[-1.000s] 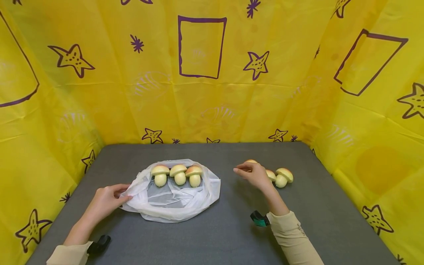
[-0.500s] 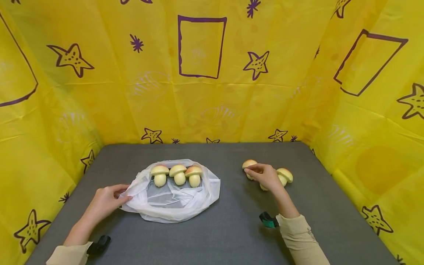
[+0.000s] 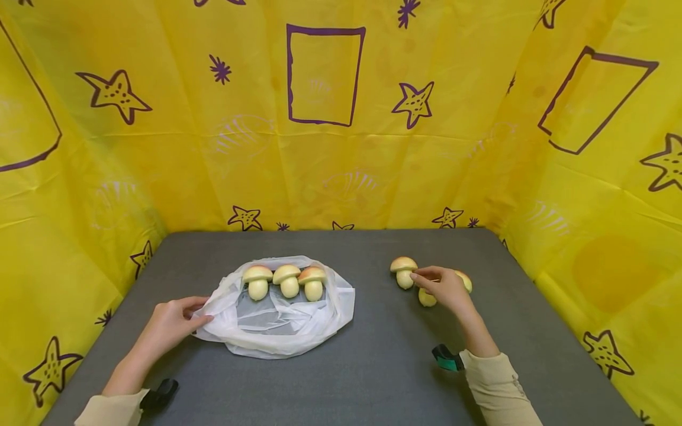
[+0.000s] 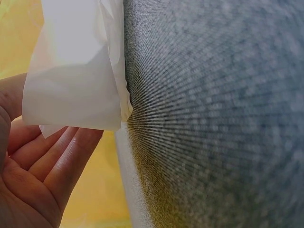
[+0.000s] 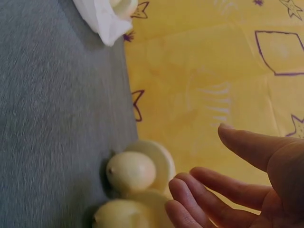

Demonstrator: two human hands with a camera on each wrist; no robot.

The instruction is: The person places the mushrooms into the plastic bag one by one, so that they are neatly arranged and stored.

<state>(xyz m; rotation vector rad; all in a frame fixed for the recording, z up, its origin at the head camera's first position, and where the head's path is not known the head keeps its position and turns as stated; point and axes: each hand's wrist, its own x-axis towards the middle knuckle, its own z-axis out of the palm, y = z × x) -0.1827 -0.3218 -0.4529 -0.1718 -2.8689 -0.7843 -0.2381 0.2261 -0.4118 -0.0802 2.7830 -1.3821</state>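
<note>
A white plastic bag (image 3: 266,343) lies on the table with three mushroom-shaped pieces, one of them (image 3: 258,287), in its mouth. My left hand (image 3: 169,322) pinches the bag's left edge; the left wrist view shows white plastic (image 4: 71,95) between thumb and fingers (image 4: 61,161). On the right, my right hand (image 3: 444,287) hovers over more mushrooms, its thumb and fingers apart and holding nothing in the right wrist view. The leftmost mushroom (image 3: 404,278) there is beside the fingertips; the middle one (image 3: 427,297) and the rightmost (image 3: 465,280) are partly hidden by the hand.
The dark grey table (image 3: 341,390) is enclosed behind and at both sides by yellow cloth (image 3: 341,177) with purple drawings. A stretch of tabletop separates the bag from the right-hand mushrooms.
My right hand has moved right, from left of the leftmost loose mushroom to over the middle one, uncovering the leftmost. My left hand and the bag have stayed still.
</note>
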